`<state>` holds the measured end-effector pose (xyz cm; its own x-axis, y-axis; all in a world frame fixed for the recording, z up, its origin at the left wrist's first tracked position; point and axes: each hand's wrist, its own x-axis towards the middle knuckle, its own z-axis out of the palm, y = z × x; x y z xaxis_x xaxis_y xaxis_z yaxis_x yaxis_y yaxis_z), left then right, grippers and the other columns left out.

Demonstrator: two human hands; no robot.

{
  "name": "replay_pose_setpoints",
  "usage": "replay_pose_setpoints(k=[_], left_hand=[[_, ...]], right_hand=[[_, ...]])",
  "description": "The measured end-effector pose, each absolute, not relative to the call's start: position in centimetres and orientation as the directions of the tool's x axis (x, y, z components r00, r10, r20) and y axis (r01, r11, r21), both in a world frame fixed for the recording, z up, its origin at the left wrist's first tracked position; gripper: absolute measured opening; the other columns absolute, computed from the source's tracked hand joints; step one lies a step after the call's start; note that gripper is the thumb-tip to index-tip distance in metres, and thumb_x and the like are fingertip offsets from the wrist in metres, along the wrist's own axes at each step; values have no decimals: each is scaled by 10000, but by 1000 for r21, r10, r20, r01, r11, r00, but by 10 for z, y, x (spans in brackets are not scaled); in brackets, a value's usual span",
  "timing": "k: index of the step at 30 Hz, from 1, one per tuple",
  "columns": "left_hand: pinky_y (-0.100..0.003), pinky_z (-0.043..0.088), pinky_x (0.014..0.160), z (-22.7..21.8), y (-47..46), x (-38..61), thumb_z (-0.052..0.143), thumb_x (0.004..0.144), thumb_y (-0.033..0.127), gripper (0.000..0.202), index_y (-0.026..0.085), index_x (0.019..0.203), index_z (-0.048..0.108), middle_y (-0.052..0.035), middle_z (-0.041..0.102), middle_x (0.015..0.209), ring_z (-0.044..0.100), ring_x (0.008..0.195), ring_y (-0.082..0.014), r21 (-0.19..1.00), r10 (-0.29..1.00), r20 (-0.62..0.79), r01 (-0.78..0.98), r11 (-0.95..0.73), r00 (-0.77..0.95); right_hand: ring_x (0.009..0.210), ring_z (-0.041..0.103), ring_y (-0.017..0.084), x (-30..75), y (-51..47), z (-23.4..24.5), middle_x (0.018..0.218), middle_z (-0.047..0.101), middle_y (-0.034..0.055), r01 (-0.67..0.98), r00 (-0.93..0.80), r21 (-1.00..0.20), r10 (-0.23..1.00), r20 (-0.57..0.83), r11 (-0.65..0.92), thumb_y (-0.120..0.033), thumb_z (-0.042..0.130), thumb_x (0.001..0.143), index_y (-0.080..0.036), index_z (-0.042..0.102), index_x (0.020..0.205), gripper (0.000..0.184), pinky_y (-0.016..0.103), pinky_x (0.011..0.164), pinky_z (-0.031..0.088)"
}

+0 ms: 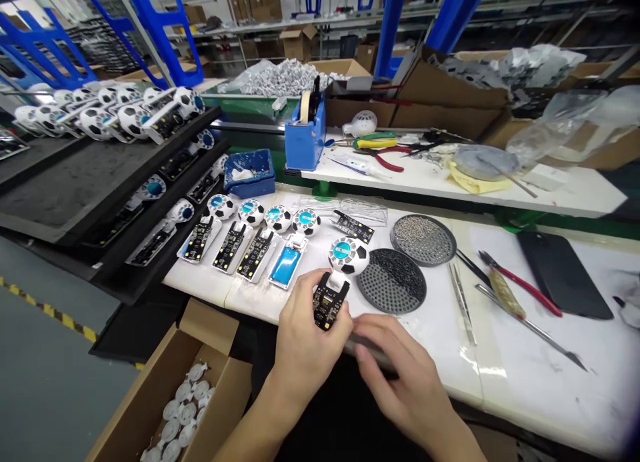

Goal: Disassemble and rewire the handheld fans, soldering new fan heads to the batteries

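Note:
My left hand [310, 329] is closed around a soccer-ball-shaped device, gripping its body with the black circuit board [331, 302] facing up. The device's white and black ball head [349, 256] with a blue centre points away from me. Beside it, my right hand [395, 362] has its fingertips close to the left thumb, with thumb and fingers apart and nothing visible between them. Whether it touches the device is hidden. To the left stand similar devices in a row, some with boards [256, 254] and one with a bare blue battery [287, 265]. A loose circuit board [353, 227] lies behind the held device.
Black screws fill part of a round dish [393, 282]; silver ones lie in another dish [423, 241]. Tweezers [463, 303], red-handled pliers [523, 285] and a phone [565, 274] are at right. Black trays [60, 195] of devices stack left. An open carton [150, 399] sits below.

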<state>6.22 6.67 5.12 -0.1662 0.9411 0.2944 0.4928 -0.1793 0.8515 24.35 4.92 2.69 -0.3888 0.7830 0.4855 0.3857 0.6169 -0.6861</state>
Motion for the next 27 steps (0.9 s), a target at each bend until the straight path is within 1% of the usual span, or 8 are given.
replay_pose_setpoints(k=[3,8,12,15,17,20,22,27], left_hand=[[-395,560,1076,41,64,59,730,961,209,387,236,1330,616,-90,727,1307,707,1231,-265,878,961,205,469,-96,-187],[-388,551,1098,33,61,45,735,984,252,417,227,1390,640,-93,683,1322,677,1252,-252,863,973,186,496,-96,-136],[-371,563,1078,34,60,41,737,999,276,533,229,1519,626,-89,636,1254,670,1202,-232,826,972,210,551,-118,-107],[-354,570,1059,37,60,41,743,999,267,604,265,1580,579,-71,664,1238,674,1171,-216,830,977,191,547,-110,-93],[-343,554,1099,38,60,39,740,1004,260,541,294,1533,630,-67,654,1310,660,1228,-209,827,974,211,547,-132,-84],[-321,534,1143,38,59,33,717,1022,247,444,287,1464,696,-67,637,1366,648,1287,-197,809,970,241,561,-178,-40],[-316,532,1155,38,57,28,710,1026,243,470,260,1495,676,-75,648,1362,649,1303,-197,785,968,251,587,-196,-12],[-323,561,1154,43,56,21,674,1054,266,441,240,1495,676,-88,689,1388,688,1302,-209,772,978,199,605,-195,61]], right_hand=[[1213,649,232,236,53,18,1302,654,113,405,-381,-681,789,481,610,-213,680,1045,-196,595,1337,305,371,1031,589],[978,643,224,226,56,10,1178,633,102,454,-298,-728,858,419,514,-427,787,1009,-187,517,1388,524,356,806,613],[1000,648,194,226,58,13,1157,625,78,452,-342,-745,867,363,490,-262,611,1116,-220,520,1506,403,332,861,597],[1019,648,178,227,59,12,1160,634,67,445,-365,-727,848,385,522,-142,517,1136,-253,494,1587,465,323,877,573],[1043,643,187,227,59,11,1178,635,70,455,-383,-706,835,394,542,-111,509,1128,-263,483,1614,510,333,873,566],[1037,641,194,226,58,10,1189,632,73,490,-401,-682,835,377,543,-114,520,1120,-266,500,1612,515,339,850,566],[1008,644,193,224,58,11,1173,633,68,521,-396,-658,837,377,543,-145,544,1121,-262,540,1576,470,334,820,557],[916,637,186,219,61,18,1047,636,47,587,-353,-599,838,417,545,-223,578,1136,-206,668,1341,224,328,773,501]])
